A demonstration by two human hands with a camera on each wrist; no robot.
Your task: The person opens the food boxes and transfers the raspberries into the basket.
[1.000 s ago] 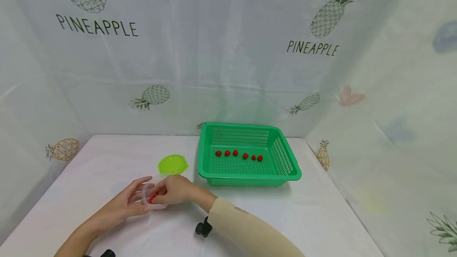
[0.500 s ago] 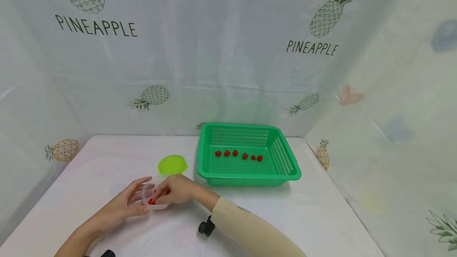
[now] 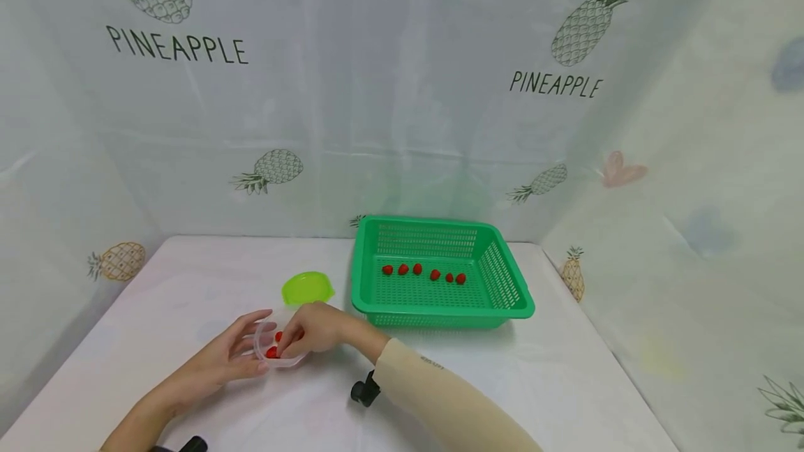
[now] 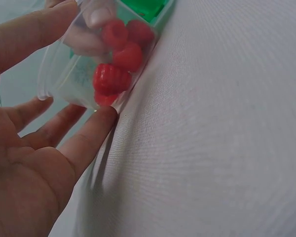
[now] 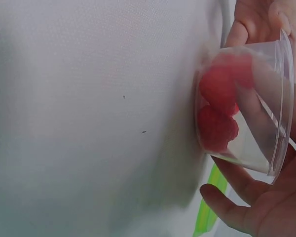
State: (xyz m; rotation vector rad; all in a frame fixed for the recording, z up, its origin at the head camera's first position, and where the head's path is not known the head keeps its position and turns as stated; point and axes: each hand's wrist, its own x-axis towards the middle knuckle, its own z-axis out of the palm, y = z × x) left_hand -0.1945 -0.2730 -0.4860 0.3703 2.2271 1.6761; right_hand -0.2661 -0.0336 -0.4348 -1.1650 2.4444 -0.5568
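A clear plastic tub [image 3: 287, 363] stands on the table at the front left, with several red raspberries [image 5: 218, 128] piled at its bottom. My left hand [image 3: 229, 354] holds the tub from the left, its thumb and fingers spread around the wall. From the right, my right hand [image 3: 320, 330] reaches over the rim into the tub. Its fingertips pinch a raspberry [image 5: 244, 69] seen through the clear wall in the right wrist view. In the left wrist view, those fingers are blurred behind the plastic, beside the raspberries [image 4: 113, 32].
A green slotted basket [image 3: 440, 311] stands behind and right of the tub, holding a row of several red berries [image 3: 417, 268]. Just behind the tub lies a yellow-green lid [image 3: 308, 288]. A white cloth covers the table [image 3: 502, 382], and a pineapple-print curtain [image 3: 389, 89] hangs at the back.
Inside the tub, the right fingers have shifted slightly and more red raspberry shows beside them. The left hand keeps its hold, and the basket's berries stay as they were.
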